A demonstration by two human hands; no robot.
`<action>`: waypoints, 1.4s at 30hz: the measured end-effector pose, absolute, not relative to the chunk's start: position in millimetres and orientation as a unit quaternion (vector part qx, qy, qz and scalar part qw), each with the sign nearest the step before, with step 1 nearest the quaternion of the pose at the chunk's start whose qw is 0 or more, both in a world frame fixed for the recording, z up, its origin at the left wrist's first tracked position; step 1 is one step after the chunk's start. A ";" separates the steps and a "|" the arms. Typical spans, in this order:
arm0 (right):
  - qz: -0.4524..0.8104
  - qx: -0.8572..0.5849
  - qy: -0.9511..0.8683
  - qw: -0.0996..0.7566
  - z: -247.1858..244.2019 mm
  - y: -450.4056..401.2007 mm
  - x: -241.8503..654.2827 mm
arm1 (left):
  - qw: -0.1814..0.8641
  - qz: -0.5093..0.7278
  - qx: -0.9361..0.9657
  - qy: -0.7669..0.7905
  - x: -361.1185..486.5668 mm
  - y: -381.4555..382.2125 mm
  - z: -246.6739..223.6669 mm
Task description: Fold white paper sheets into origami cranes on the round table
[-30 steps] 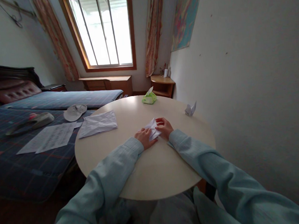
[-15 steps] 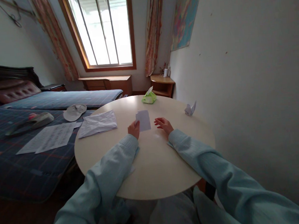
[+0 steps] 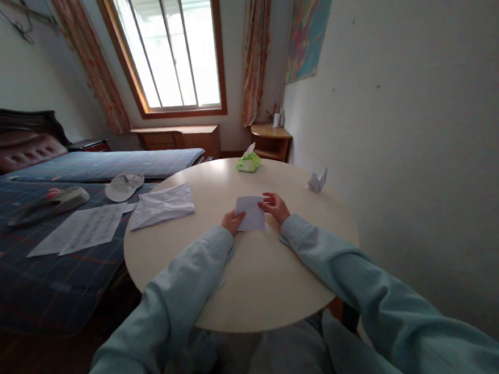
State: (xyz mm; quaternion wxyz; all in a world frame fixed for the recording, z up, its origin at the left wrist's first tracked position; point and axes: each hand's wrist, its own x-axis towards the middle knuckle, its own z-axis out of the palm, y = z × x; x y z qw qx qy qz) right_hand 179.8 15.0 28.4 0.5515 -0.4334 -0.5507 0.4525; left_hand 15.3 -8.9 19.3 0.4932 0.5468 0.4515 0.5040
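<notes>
A small white sheet of paper is held up over the round table. My left hand pinches its left edge, thumb on the near face. At the opposite edge, my right hand grips the paper near its upper right corner between thumb and fingers. The fingers behind the sheet are partly hidden. Both forearms, in light blue sleeves, rest toward the table's near side.
Creased white paper lies at the table's left. A green tissue pack stands at the far edge, and a crumpled paper sits at the right. Printed sheets and a white cap lie on the bed.
The paper has come nearer and to the right, tilting level. My right hand, earlier apart from it with loose fingers, now grips its right edge.
</notes>
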 end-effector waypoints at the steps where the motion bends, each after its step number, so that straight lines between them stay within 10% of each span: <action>1: 0.454 -0.443 -0.548 0.545 28.6 14.2 179.2 | 0.465 0.526 0.544 0.460 14.8 -8.8 20.7; 8: 0.564 -0.390 -0.573 0.449 30.2 5.5 172.1 | 0.391 0.559 0.572 0.456 14.9 -15.0 29.1; 22: 0.467 -0.439 -0.555 0.530 23.7 18.0 181.0 | 0.466 0.483 0.609 0.422 19.2 -12.9 14.5; 31: 0.227 -0.515 -0.728 0.393 22.8 11.1 180.8 | 0.116 0.398 0.819 0.397 8.1 -18.1 31.5; 42: 0.145 -0.470 -0.790 0.367 28.0 6.7 180.8 | 0.084 0.190 0.891 0.403 10.1 -18.2 17.9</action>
